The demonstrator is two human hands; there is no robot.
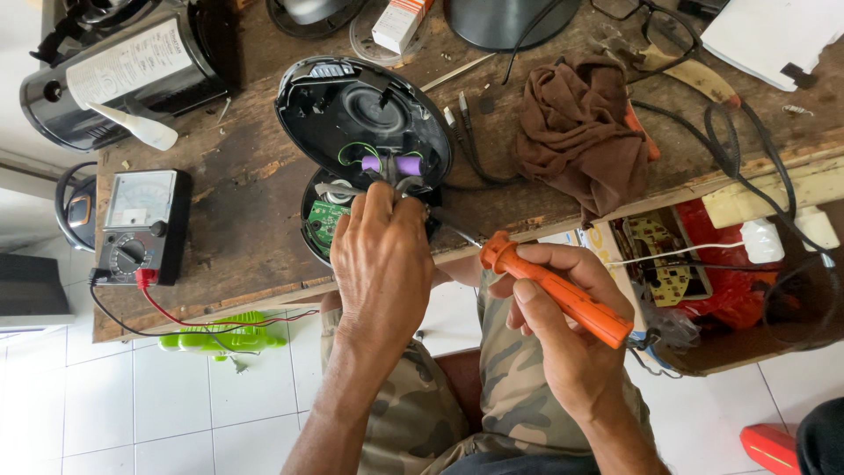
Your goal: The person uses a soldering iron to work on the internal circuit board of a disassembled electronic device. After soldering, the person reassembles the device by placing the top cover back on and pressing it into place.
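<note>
Left hand pinches grey wires at the opened round black device on the workbench edge; its fingertips hide the contact point. Right hand grips an orange soldering iron, tip toward the device, hard to make out.

The soldering iron has an orange handle. The opened round device shell is black, with a purple battery cell, green wires and a green circuit board below. The rag is brown. The multimeter is black and grey with 1 red lead. The trousers are camouflage-patterned.
</note>
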